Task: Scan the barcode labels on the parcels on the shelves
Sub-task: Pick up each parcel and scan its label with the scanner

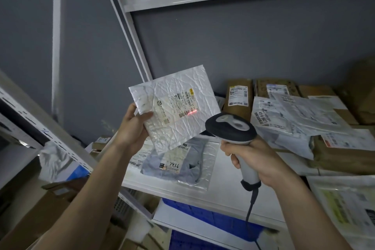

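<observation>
My left hand point(132, 128) grips a crinkled white padded mailer point(178, 126) by its left edge and holds it up above the shelf. Its shipping label point(178, 105) faces me, and a red scan line falls on the barcode near the label's right end. My right hand point(255, 158) grips the handle of a grey and white barcode scanner point(231, 128) just right of the mailer, head aimed at the label. A black cable hangs from the handle.
On the white shelf point(223, 189) lies a clear bag with a blue garment point(178, 164) marked 7936. Brown boxes point(238, 97) and white poly mailers point(294, 115) pile up at the right. A white shelf upright point(129, 32) rises behind. Blue crates point(203, 217) sit below.
</observation>
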